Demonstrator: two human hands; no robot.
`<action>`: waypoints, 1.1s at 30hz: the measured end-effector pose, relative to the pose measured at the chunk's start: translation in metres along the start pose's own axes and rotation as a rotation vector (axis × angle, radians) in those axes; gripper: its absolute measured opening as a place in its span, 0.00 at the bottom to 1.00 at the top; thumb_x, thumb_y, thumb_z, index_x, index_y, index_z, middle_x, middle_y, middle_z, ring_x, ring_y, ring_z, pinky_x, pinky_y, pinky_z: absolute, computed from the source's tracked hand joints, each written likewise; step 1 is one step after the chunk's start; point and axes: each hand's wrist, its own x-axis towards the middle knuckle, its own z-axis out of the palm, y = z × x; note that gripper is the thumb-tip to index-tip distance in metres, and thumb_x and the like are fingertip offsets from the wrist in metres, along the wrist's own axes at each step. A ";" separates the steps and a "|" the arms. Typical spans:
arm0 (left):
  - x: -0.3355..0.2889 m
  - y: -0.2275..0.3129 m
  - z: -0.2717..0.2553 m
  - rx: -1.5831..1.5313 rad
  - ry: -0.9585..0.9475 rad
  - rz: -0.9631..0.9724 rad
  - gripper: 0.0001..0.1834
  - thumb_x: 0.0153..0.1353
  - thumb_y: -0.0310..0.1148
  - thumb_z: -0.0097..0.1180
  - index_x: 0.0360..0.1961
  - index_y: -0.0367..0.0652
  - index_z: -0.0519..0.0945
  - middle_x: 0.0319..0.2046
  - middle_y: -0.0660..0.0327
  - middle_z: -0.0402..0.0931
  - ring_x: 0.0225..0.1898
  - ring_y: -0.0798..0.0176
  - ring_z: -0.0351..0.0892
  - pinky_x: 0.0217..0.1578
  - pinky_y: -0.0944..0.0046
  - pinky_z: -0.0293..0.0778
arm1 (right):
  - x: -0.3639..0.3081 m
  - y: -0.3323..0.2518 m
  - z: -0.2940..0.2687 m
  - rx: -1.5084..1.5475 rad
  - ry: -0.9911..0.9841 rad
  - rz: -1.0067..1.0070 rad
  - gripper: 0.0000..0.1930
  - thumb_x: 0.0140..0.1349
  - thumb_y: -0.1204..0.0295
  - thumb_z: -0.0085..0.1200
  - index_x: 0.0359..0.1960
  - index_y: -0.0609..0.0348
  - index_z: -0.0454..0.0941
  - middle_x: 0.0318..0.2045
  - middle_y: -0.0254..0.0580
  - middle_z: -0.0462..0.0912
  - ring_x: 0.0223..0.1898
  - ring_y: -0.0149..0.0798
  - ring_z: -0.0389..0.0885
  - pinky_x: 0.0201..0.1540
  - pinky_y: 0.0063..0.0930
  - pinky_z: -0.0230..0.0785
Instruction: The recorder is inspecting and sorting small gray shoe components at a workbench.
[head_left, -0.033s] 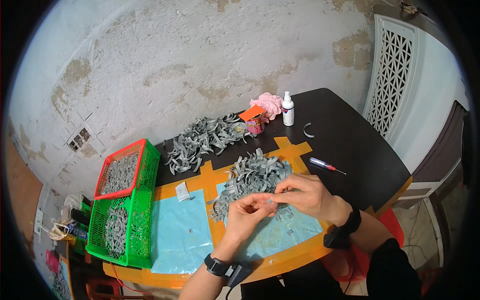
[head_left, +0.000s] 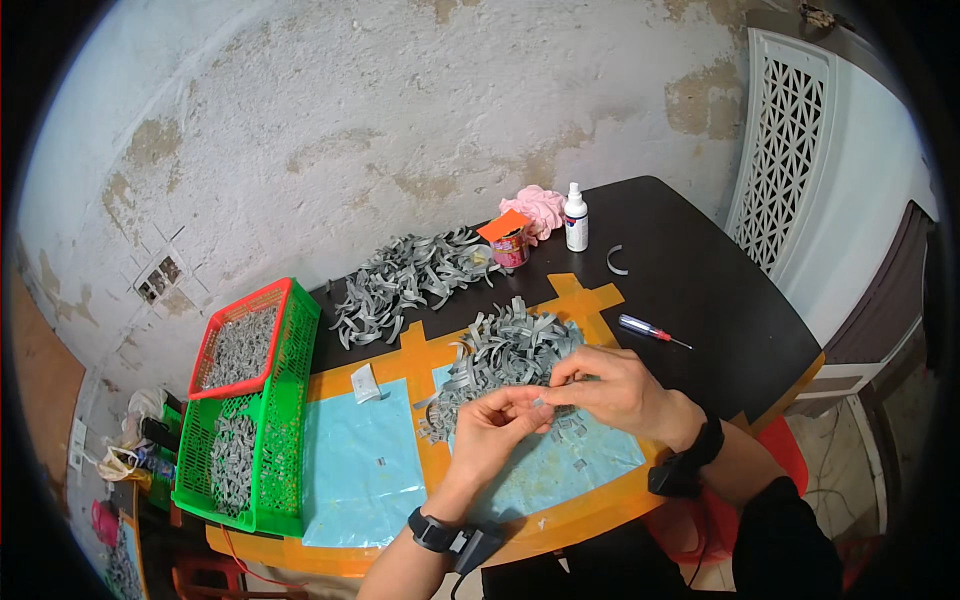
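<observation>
My left hand (head_left: 494,430) and my right hand (head_left: 618,396) meet in front of a heap of curved grey strips (head_left: 512,345). Between their pinched fingertips is a small greyish piece (head_left: 540,402), mostly hidden, so its exact kind cannot be made out. Both hands close on it, thumbs against fingers. Beneath them lies a light blue sheet (head_left: 520,488), held down with orange tape and dotted with small grey bits (head_left: 580,465).
At left, a green basket (head_left: 285,400) and a red-rimmed tray (head_left: 277,340) hold small grey pieces. Farther back lie more curved strips (head_left: 400,285), a tin (head_left: 512,250), a pink cloth (head_left: 540,210) and a white spray bottle (head_left: 577,222). A screwdriver (head_left: 645,328) lies at right.
</observation>
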 end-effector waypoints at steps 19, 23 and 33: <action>0.001 0.002 -0.001 0.016 0.019 0.057 0.13 0.57 0.21 0.59 0.44 0.36 0.80 0.30 0.65 0.81 0.31 0.76 0.78 0.36 0.77 0.74 | -0.003 -0.001 0.016 0.934 0.110 0.659 0.15 0.55 0.86 0.56 0.45 0.70 0.73 0.35 0.41 0.77 0.39 0.30 0.78 0.44 0.23 0.73; 0.000 0.004 0.001 0.117 0.022 0.032 0.12 0.57 0.22 0.59 0.44 0.36 0.80 0.31 0.64 0.81 0.32 0.76 0.78 0.36 0.76 0.74 | -0.005 0.000 0.015 0.990 0.123 0.765 0.18 0.54 0.87 0.56 0.48 0.68 0.71 0.34 0.38 0.75 0.37 0.28 0.77 0.42 0.21 0.73; 0.007 0.002 -0.009 -0.117 0.013 -0.015 0.10 0.61 0.24 0.55 0.44 0.35 0.78 0.35 0.60 0.80 0.35 0.70 0.80 0.39 0.71 0.77 | 0.000 0.009 -0.001 1.056 -0.059 0.848 0.13 0.63 0.78 0.51 0.49 0.66 0.71 0.38 0.40 0.77 0.39 0.28 0.78 0.43 0.22 0.73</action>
